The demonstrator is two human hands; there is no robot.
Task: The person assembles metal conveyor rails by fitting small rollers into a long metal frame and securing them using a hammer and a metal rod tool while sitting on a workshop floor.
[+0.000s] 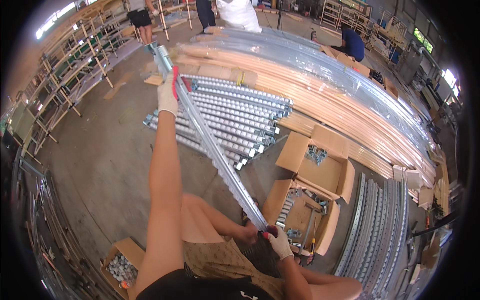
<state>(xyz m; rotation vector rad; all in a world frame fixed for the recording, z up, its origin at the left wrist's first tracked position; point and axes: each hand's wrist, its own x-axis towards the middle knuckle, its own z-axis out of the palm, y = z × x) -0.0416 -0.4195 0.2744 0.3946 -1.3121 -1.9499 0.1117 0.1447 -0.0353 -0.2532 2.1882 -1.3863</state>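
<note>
A long metal roller track [215, 150], with a scalloped row of rollers along one edge, slants across in front of me. My left hand [169, 95], in a pale work glove with red on it, is closed around the track near its far end. A metal bracket [162, 54] sits at that end, just beyond the fingers. My right hand [280, 243], gloved likewise, grips the near end close to my knees. Under the track, several similar tracks with white rollers [235, 112] lie side by side on the floor.
An open cardboard box [327, 232] at my right holds brackets, a hammer and tools; another box [320, 177] adjoins it. Bare metal rails [375, 225] lie further right. Long wrapped bundles [310, 80] stretch behind. A box of small grey parts [122, 265] stands lower left. People work farther off.
</note>
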